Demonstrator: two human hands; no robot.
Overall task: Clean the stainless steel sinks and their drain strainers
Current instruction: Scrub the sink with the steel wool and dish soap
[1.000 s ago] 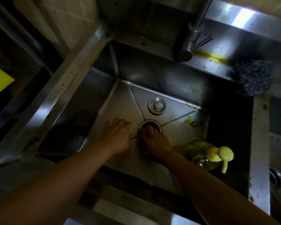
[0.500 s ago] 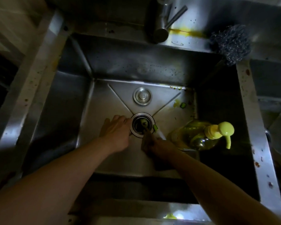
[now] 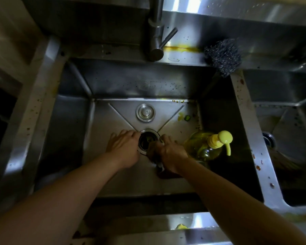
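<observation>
Left hand (image 3: 125,147): fingers straight and together, laid flat on the sink (image 3: 113,177) floor, fingertips touching the left rim of the drain (image 3: 147,141). Right hand (image 3: 170,154): fingers curled round a small pale object at the drain's right rim; what the object is cannot be told.

Count: two hands, two basins, one open drain, one strainer (image 3: 145,112), one soap bottle (image 3: 208,145), one scouring pad (image 3: 223,56), one tap (image 3: 156,41).

The drain lies between the two hands, touched by both. The strainer rests on the sink floor just behind the drain, apart from both hands. The soap bottle lies on its side right of the drain, just beside the right hand. The scouring pad sits on the ledge behind and right of the drain; the tap stands behind it. A second basin (image 3: 290,131) lies well right of the drain.
</observation>
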